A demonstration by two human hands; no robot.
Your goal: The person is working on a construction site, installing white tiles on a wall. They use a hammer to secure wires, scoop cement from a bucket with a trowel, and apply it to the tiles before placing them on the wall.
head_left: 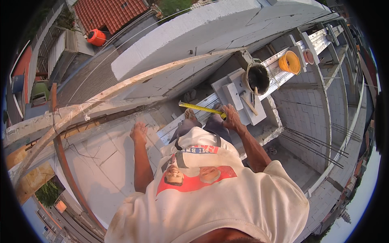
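My right hand (232, 118) is closed around a tape measure (201, 107), near my right thigh. Its yellow blade is drawn out and points left, ahead of my knees. My left hand (139, 132) hangs away from my body over the pale block wall, holding nothing, its fingers loosely stretched. Just beyond the right hand, a hammer (249, 103) with a wooden handle rests on light grey blocks, beside a smaller upright block (232, 96).
Silvery metal planking (210, 101) runs beneath me toward the upper right. A dark mortar bucket (258, 78), a yellow bucket (289, 62) and a small reddish bucket (308, 56) stand along it. Thin steel bars (314, 141) stick out at right. A long wooden pole (133, 83) crosses at left.
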